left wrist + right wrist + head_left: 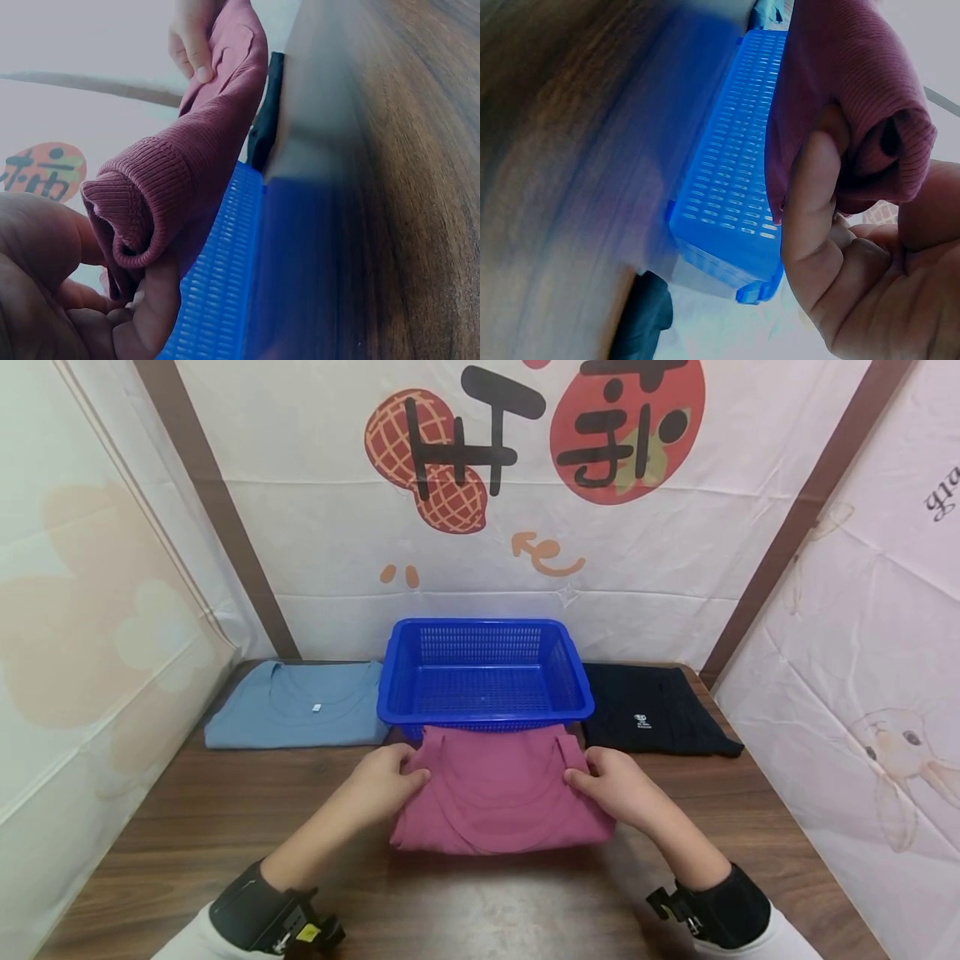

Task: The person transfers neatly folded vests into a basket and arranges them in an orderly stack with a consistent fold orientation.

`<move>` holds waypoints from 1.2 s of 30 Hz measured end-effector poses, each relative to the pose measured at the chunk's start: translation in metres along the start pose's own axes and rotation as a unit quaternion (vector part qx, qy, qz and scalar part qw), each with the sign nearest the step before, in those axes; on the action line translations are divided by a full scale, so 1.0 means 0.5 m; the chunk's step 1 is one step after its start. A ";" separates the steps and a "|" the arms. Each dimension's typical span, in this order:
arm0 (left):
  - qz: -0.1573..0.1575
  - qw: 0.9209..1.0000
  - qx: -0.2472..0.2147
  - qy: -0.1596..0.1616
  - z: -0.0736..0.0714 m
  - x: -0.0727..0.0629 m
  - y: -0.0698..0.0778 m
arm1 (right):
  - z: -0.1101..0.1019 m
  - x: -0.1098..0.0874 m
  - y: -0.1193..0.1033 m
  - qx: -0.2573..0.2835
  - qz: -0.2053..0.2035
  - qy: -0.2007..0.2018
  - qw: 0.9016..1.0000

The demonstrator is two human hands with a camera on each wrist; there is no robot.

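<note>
A folded dusty-pink shirt with a round neckline hangs between both hands, lifted off the table in front of the blue basket. My left hand pinches its left edge, thumb on top and fingers underneath. On the opposite edge my right hand grips the cloth the same way. Both wrist views show the shirt as a thick rolled fold with ribbed fabric, fingers curled beneath it. The blue plastic basket stands just behind the shirt, its floor bare where it shows.
A folded grey-blue shirt lies left of the basket, and a folded black garment with a small white print lies right of it. The wooden table meets printed fabric walls at the back and sides.
</note>
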State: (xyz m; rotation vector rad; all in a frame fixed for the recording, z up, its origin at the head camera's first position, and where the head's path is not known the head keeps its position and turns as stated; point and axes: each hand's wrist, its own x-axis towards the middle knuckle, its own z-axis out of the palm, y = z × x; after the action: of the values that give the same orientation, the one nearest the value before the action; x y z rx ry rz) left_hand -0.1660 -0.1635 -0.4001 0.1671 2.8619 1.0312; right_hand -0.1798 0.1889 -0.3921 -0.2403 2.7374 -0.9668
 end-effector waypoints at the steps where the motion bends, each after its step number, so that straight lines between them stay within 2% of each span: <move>1: -0.001 1.000 -0.002 -0.001 -0.002 -0.001 0.001 | -0.002 -0.002 -0.002 -0.001 -0.001 0.001 1.000; 11: -0.006 1.000 -0.021 -0.009 -0.023 -0.012 0.018 | -0.022 -0.015 -0.019 -0.003 -0.003 0.002 1.000; 19: 0.019 1.000 -0.009 0.001 -0.037 -0.013 0.020 | -0.033 -0.024 -0.026 0.016 -0.003 -0.003 1.000; 25: 0.007 1.000 -0.020 -0.015 -0.046 -0.017 0.026 | -0.040 -0.029 -0.033 0.020 -0.008 -0.003 1.000; 36: 0.006 0.999 -0.037 -0.020 -0.065 -0.023 0.043 | -0.054 -0.032 -0.038 0.022 -0.014 -0.003 1.000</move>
State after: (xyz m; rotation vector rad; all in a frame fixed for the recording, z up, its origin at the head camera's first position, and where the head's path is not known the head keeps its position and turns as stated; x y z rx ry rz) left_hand -0.1574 -0.1689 -0.3610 0.1959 2.7863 1.1206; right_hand -0.1703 0.1938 -0.3571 -0.2744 2.7121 -1.0305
